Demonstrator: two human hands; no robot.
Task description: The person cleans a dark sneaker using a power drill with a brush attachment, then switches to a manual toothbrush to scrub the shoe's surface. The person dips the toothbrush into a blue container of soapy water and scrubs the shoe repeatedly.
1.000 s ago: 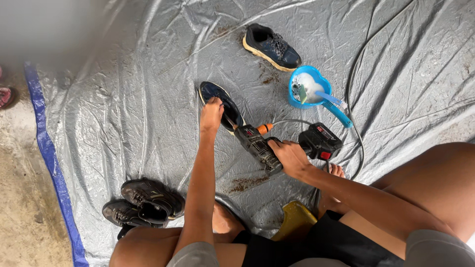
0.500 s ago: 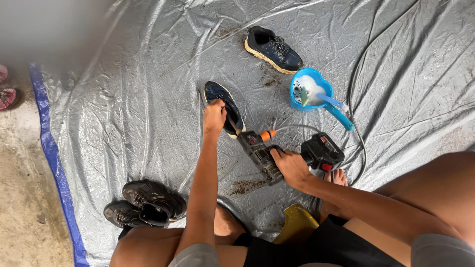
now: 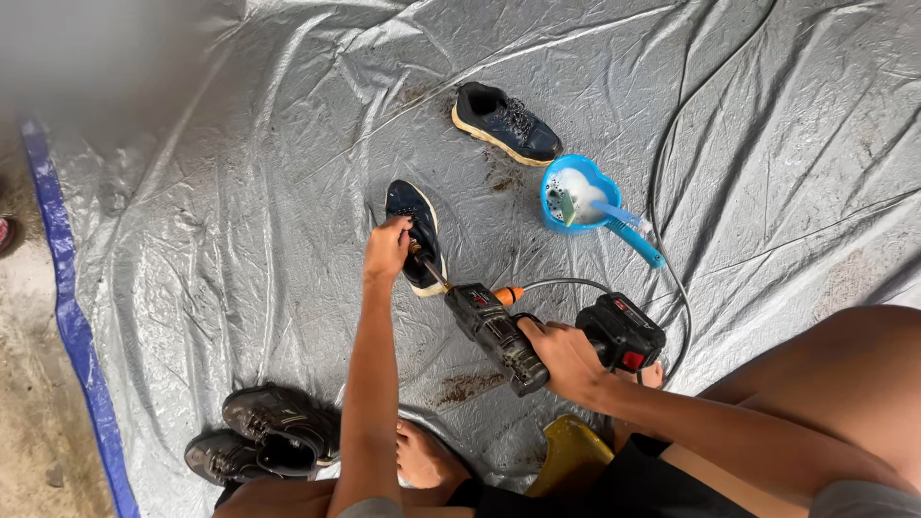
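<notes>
Dark rubber and mesh: the navy shoe [image 3: 414, 235] lies on the grey tarpaulin [image 3: 240, 192], and the left hand [image 3: 387, 249] is closed over its near edge, fingers curled on the collar to pin it down. The right hand [image 3: 566, 357] is wrapped around the grip of a black cordless power tool [image 3: 499, 336], whose nose points into the shoe opening just beside the left-hand fingers. The bit at the tip is too small to identify.

Hazards, as judged from this position:
- The tool nose works almost against the left-hand fingers; a slip or kickback could strike them.
- The shoe is held at one edge only. Torque from the tool could spin or flip it out of the grip.
- The tarpaulin looks wet and wrinkled, so the shoe may slide.
- A thin dark hose or cable [image 3: 662, 173] loops beside the tool's battery [image 3: 624, 331] and could snag the right arm.

Surroundings: a second navy shoe [image 3: 507, 122] sits farther out, well apart. A blue scoop-shaped bowl [image 3: 585, 201] holding foam and a brush stands near it, to the right. A pair of dark worn shoes [image 3: 264, 436] lies near the left knee. A yellow object [image 3: 571, 451] shows under the right forearm, partly hidden. Mud stains mark the tarpaulin between these items. Nothing blocks the tool's path to the shoe.
</notes>
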